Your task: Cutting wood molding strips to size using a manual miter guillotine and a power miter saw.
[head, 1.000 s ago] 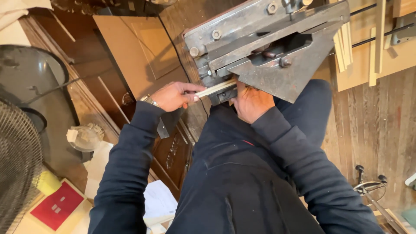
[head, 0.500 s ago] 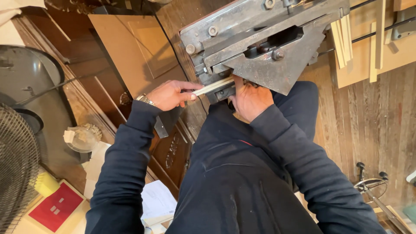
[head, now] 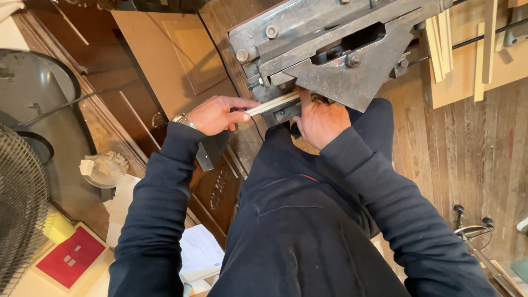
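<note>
Wooden strip (head: pixel 273 103): thin, pale, straight. It lies nearly level, slightly raised toward its far end, which enters beneath the grey metal cutting machine (head: pixel 335 55). The machine is worn and rust-stained, with bolts and a slotted opening.

Above your hands: the grey metal machine (head: pixel 335 49) overhangs them, blocking any upward move.
Between your hands: the pale wood strip (head: pixel 272 103) spans the narrow gap.
Left side: brown board (head: pixel 165 60) and wire fan (head: pixel 22 209) crowd your sleeve.
Right side: bare plank floor (head: pixel 467 159) leaves you open room.
</note>
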